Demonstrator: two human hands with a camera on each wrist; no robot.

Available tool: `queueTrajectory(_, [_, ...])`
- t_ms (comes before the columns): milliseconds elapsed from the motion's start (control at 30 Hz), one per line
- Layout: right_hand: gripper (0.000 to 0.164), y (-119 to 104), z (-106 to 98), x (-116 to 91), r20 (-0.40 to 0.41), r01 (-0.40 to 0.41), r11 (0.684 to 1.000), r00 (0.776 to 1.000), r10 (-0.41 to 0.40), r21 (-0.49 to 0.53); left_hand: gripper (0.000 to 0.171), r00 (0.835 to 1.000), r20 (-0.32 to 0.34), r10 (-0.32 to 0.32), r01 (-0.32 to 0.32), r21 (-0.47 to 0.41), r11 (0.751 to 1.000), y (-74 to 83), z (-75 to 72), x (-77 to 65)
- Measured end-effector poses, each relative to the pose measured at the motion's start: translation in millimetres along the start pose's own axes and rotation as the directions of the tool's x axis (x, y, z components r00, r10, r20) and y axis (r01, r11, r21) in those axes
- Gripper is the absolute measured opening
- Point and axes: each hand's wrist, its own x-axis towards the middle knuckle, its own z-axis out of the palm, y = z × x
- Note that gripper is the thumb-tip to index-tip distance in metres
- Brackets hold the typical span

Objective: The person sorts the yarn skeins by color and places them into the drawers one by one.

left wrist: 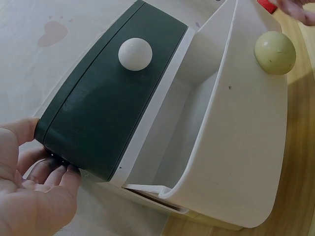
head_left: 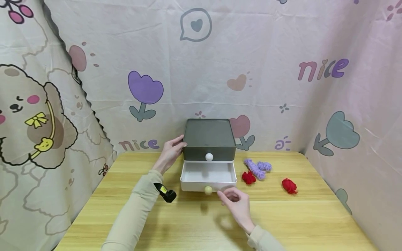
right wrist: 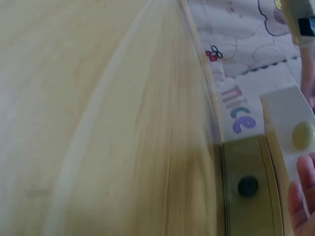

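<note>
A small drawer box has a dark grey-green top drawer with a white knob. Below it, a white drawer is pulled out, with a pale yellow knob and a bare inside. At the box's left side my left hand grips the top section, thumb at the upper edge and fingers curled beneath in the left wrist view. My right hand is by the white drawer's front right corner, fingers loosely bent and holding nothing; contact is unclear. The right wrist view shows an olive lower drawer with a dark knob.
To the right of the box lie purple yarn bundles, a red yarn bundle and another red bundle farther right. Everything stands on a wooden table. A patterned cloth hangs behind it.
</note>
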Motion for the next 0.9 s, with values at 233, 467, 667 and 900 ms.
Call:
queueTrajectory(233, [0.009,2,-27,8,-0.128,0.040,0.999,0.991,-0.040,0.000,0.061,1.000,-0.001,-0.005,0.005,0.004,1.000,-0.5,-0.1,2.9])
queueTrajectory(467, [0.014,20,-58,25,-0.216,-0.053,0.997,0.976,0.039,-0.060,0.061,1.000,-0.003,-0.002,0.002,0.013,1.000,0.4,0.4,2.4])
queueTrajectory(667, [0.032,41,-74,39,-0.207,-0.105,0.986,0.975,0.077,-0.127,0.061,1.000,-0.004,0.001,-0.001,0.014,1.000,0.0,0.7,1.8])
queueTrajectory(900, [0.049,51,-82,47,-0.222,-0.174,0.919,0.970,0.098,-0.354,0.060,1.000,-0.015,-0.004,0.004,0.006,1.000,-0.4,0.8,0.1])
